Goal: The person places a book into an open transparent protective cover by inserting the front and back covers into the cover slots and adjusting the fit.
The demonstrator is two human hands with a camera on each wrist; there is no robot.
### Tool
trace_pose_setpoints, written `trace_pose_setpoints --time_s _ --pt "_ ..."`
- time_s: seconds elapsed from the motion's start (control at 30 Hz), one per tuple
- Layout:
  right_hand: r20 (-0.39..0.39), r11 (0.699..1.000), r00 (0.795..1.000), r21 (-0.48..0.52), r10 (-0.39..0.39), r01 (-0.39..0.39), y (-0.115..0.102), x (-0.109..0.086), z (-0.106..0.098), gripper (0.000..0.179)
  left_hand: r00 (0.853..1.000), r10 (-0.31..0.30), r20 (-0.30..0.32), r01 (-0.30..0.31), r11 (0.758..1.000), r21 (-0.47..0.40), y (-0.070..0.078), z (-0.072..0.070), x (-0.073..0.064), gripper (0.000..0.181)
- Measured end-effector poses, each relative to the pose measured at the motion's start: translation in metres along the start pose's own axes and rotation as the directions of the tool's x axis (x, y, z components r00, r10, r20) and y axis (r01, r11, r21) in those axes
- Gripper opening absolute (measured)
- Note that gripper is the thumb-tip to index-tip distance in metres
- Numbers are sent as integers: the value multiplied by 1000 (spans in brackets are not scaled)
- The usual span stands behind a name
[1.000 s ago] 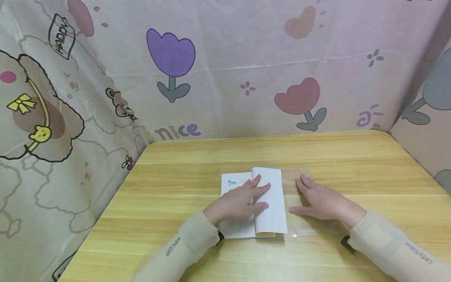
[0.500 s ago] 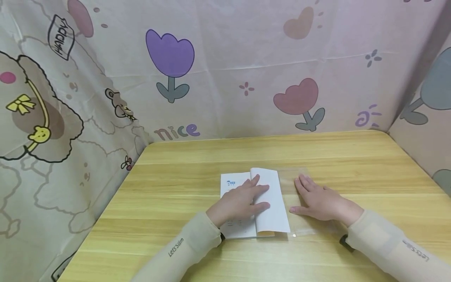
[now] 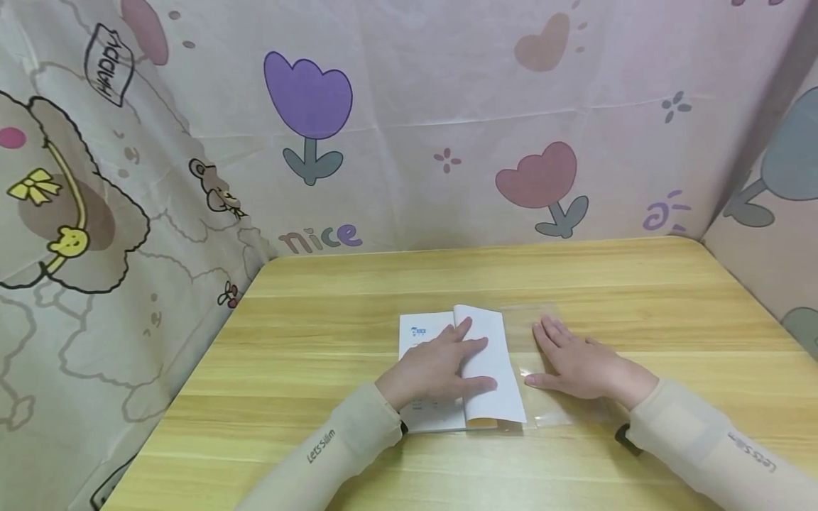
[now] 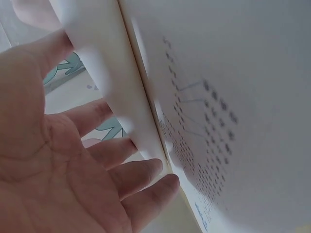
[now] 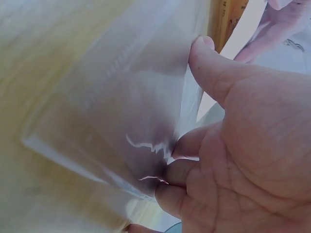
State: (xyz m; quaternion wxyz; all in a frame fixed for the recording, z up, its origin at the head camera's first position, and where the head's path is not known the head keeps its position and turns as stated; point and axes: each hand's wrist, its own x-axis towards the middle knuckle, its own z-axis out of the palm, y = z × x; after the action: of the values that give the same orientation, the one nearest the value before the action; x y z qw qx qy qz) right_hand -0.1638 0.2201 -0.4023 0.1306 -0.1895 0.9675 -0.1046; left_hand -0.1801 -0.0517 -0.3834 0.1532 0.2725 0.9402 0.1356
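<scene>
An open paper book (image 3: 428,323) lies on the table, with printed text on its left page. My left hand (image 3: 441,369) spreads its fingers over a white leaf (image 3: 505,363) folded over to the right, pressing on it. A strip of orange (image 3: 482,424) peeks out beneath that leaf. In the left wrist view, the fingertips touch the rounded fold beside the printed page (image 4: 262,97). Clear plastic film (image 3: 525,323) extends rightward from under the book. My right hand (image 3: 584,365) rests on it with fingers extended; creases show in the film (image 5: 112,111) near the fingertips.
The wooden table (image 3: 307,341) spreads around the book on all sides. Patterned cloth (image 3: 409,85) hangs behind it and along both sides. Each forearm wears a pale sleeve (image 3: 345,433), with a dark band at the wrist.
The white leaf's lower right corner has shifted slightly right, and its upper edge slightly left. My left thumb has slid a little down and right. The right hand has barely moved.
</scene>
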Motion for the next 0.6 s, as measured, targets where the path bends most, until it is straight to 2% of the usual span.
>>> trace_pose_setpoints --time_s 0.33,0.6 --pt "1 1000 1000 8 -9 9 1 -1 0 106 1000 -7 -7 8 999 32 5 4 1 75" --pt "6 1000 1000 18 -14 14 2 -1 -1 106 999 -32 10 31 996 84 13 7 5 75"
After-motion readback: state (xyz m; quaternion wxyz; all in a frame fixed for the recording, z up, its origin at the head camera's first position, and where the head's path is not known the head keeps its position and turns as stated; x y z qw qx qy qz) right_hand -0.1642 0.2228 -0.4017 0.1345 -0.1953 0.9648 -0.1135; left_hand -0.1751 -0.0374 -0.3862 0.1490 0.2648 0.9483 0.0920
